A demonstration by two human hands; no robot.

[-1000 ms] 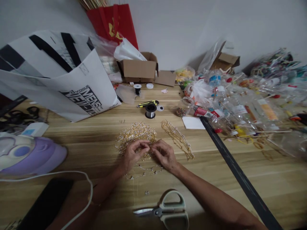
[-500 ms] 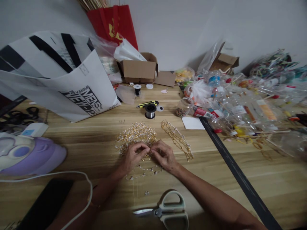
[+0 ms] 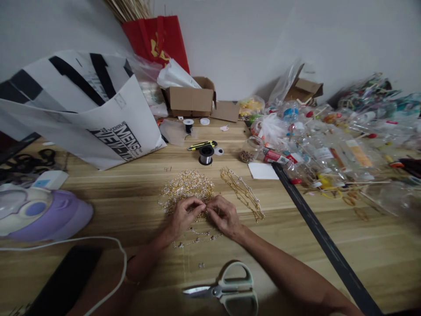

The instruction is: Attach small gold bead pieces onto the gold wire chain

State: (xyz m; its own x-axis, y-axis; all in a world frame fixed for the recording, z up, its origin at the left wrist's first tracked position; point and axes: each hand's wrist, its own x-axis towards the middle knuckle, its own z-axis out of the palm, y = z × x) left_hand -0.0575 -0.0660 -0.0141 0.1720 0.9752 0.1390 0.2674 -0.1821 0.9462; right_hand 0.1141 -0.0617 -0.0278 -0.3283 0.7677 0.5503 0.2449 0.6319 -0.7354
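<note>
My left hand (image 3: 184, 216) and my right hand (image 3: 225, 215) meet fingertip to fingertip at the near edge of a tangled heap of gold and silver beaded chains (image 3: 187, 186). Both hands are pinched closed; whatever lies between the fingertips is too small to make out. A thin chain with dark beads (image 3: 198, 241) lies on the wood just below them. To the right of the heap, several gold and silver chains (image 3: 243, 193) are laid out lengthwise. Grey-handled scissors (image 3: 230, 289) rest nearer to me, beside a tiny clear piece (image 3: 201, 265).
Beyond the heap are a wire spool (image 3: 206, 155), a yellow cutter (image 3: 201, 145) and a bead jar (image 3: 250, 150). Plastic bottles (image 3: 324, 153) crowd the right. At left stand a large white bag (image 3: 131, 114), a purple device (image 3: 62, 215), a white cable (image 3: 123, 263) and a dark phone-like slab (image 3: 66, 281).
The camera view has tilted slightly, so the background sits a little lower. Both hands keep nearly the same pinched pose at the heap.
</note>
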